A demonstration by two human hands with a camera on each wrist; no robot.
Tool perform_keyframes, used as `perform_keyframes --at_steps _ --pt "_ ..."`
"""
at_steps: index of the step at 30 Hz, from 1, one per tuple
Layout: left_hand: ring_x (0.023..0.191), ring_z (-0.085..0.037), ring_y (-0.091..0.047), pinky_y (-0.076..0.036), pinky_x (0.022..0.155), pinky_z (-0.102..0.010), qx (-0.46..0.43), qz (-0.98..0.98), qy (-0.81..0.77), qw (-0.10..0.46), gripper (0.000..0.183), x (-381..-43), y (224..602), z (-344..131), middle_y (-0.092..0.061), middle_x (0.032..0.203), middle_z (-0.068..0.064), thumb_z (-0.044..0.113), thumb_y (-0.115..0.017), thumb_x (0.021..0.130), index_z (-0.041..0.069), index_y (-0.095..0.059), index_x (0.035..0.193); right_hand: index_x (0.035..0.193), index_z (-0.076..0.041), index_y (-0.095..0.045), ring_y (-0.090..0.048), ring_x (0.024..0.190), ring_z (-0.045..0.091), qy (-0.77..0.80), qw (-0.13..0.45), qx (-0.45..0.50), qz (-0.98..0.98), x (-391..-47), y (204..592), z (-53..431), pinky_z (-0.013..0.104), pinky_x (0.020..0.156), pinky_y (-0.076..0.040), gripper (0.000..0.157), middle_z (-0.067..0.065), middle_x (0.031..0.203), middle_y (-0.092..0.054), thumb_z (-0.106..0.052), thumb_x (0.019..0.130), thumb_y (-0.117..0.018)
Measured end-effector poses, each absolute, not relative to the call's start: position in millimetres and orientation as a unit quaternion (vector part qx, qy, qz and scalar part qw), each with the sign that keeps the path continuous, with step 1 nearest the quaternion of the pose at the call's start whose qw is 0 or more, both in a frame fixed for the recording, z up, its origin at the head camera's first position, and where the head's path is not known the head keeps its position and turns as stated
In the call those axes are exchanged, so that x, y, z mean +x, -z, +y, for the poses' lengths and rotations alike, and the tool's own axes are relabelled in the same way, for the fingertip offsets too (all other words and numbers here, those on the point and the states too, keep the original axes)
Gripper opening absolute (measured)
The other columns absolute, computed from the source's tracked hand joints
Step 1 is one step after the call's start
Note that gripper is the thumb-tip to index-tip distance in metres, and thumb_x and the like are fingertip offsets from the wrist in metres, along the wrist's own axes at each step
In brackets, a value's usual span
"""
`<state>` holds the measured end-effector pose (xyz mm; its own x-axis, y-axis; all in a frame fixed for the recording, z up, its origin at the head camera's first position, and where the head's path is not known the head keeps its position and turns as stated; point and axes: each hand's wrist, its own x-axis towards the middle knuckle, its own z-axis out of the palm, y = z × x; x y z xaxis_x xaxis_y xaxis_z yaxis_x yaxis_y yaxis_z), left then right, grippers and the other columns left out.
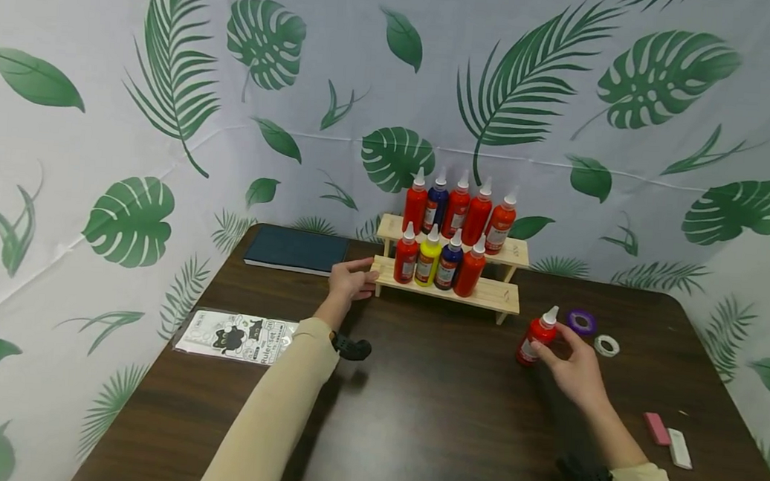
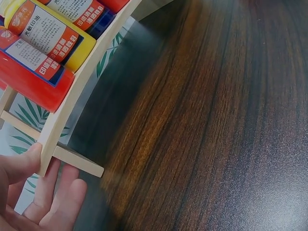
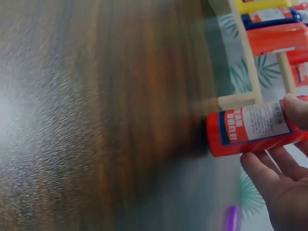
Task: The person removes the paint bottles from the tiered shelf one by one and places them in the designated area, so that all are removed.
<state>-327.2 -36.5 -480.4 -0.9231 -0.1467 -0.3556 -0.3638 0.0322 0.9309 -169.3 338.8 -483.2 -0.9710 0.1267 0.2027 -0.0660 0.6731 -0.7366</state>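
On my head feed, the wooden rack [image 1: 503, 296] stands at the far side of the dark surface [image 1: 414, 399], in front of a leaf-patterned backdrop [image 1: 345, 44]. I count five bottles on its upper shelf, four red and one dark blue, and four on its lower shelf: red, yellow, dark blue, red. My left hand [image 1: 351, 279] grips the rack's left end. To the right of the rack and nearer me, my right hand [image 1: 573, 369] holds a red bottle [image 1: 536, 340] nozzle up, slightly tilted; I cannot tell whether its base touches the surface. Farther right of the rack I see a purple roll [image 1: 573, 329] and a white roll [image 1: 614, 345], then, closer to me, a pink block [image 1: 656, 429] and a white block [image 1: 679, 449] side by side. Left of the rack lie a dark blue book [image 1: 297, 249] and, nearer me, a ruler-set packet [image 1: 234, 336].

My left wrist feed shows the thumb pressed on the rack's lower shelf, fingers curled beneath.

On my right wrist feed, thumb and fingers close around the red bottle, its label showing, apart from the bottles on the rack.
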Motion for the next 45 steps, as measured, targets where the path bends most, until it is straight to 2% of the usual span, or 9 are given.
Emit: perform_keyframes --at_steps 10,16,21,23,26,29,35,40,45 --pt "0.081 -0.027 -0.072 -0.058 0.059 -0.031 -0.178 0.714 -0.673 0.078 0.036 -327 484 -38 -0.073 0.097 -0.013 0.009 -0.076 0.082 0.018 -0.071 0.117 0.135 0.008 -0.043 -0.045 0.120 0.048 -0.410 0.113 -0.053 -0.903 -174 490 336 0.064 0.098 -0.035 0.059 0.033 0.128 -0.050 -0.025 0.092 -0.066" --pt "0.081 -0.026 -0.072 -0.059 0.063 -0.033 -0.182 0.714 -0.672 0.080 0.035 -324 485 -40 -0.072 0.098 -0.013 0.009 -0.075 0.083 0.018 -0.072 0.116 0.139 0.006 -0.040 -0.050 0.116 0.048 -0.404 0.118 -0.050 -0.906 -171 474 333 0.060 0.095 -0.041 0.067 0.031 0.128 -0.051 -0.029 0.089 -0.069" --pt "0.078 -0.025 -0.072 -0.059 0.065 -0.035 -0.177 0.721 -0.665 0.081 0.035 -324 485 -42 -0.072 0.099 -0.013 0.011 -0.075 0.083 0.019 -0.071 0.117 0.140 -0.004 -0.045 -0.054 0.112 0.039 -0.356 0.215 -0.039 -0.909 -168 433 316 0.055 0.091 -0.046 0.064 0.022 0.128 -0.055 -0.027 0.087 -0.072" --pt "0.076 -0.024 -0.072 -0.059 0.064 -0.035 -0.172 0.727 -0.660 0.076 0.035 -325 484 -42 -0.072 0.098 -0.013 0.012 -0.076 0.083 0.019 -0.071 0.117 0.139 -0.007 -0.049 -0.056 0.103 0.035 -0.328 0.266 -0.019 -0.906 -170 415 305 0.052 0.086 -0.048 0.062 0.019 0.127 -0.056 -0.023 0.085 -0.074" --pt "0.073 -0.022 -0.071 -0.059 0.061 -0.034 -0.169 0.733 -0.655 0.072 0.036 -326 482 -42 -0.072 0.098 -0.013 0.012 -0.076 0.083 0.018 -0.071 0.118 0.135 -0.007 -0.053 -0.055 0.101 0.033 -0.302 0.297 0.024 -0.906 -178 395 284 0.051 0.085 -0.046 0.058 0.017 0.126 -0.057 -0.019 0.083 -0.075" --pt "0.071 -0.021 -0.071 -0.059 0.061 -0.034 -0.169 0.733 -0.655 0.078 0.038 -327 480 -42 -0.072 0.099 -0.013 0.012 -0.075 0.083 0.017 -0.070 0.120 0.135 -0.006 -0.052 -0.056 0.108 0.035 -0.305 0.248 0.056 -0.918 -191 389 265 0.053 0.089 -0.047 0.056 0.017 0.128 -0.056 -0.022 0.085 -0.073" --pt "0.073 -0.021 -0.072 -0.059 0.059 -0.032 -0.181 0.730 -0.654 0.085 0.036 -327 479 -39 -0.072 0.101 -0.012 0.013 -0.076 0.083 0.019 -0.071 0.118 0.144 -0.004 -0.039 -0.050 0.122 0.038 -0.358 0.112 0.044 -0.926 -230 407 243 0.056 0.096 -0.045 0.066 0.020 0.140 -0.048 -0.029 0.090 -0.067" --pt "0.073 -0.022 -0.071 -0.058 0.056 -0.030 -0.189 0.734 -0.647 0.085 0.033 -327 480 -37 -0.072 0.099 -0.012 0.013 -0.076 0.083 0.021 -0.072 0.115 0.148 -0.004 -0.031 -0.045 0.126 0.040 -0.405 0.087 0.002 -0.910 -254 423 236 0.057 0.100 -0.041 0.070 0.023 0.141 -0.045 -0.032 0.092 -0.064" --pt "0.074 -0.022 -0.072 -0.058 0.057 -0.031 -0.190 0.733 -0.648 0.086 0.034 -328 479 -36 -0.072 0.099 -0.012 0.013 -0.075 0.083 0.021 -0.072 0.116 0.147 -0.005 -0.033 -0.044 0.128 0.040 -0.420 0.090 -0.016 -0.903 -264 433 231 0.056 0.105 -0.036 0.065 0.022 0.142 -0.045 -0.031 0.095 -0.060"
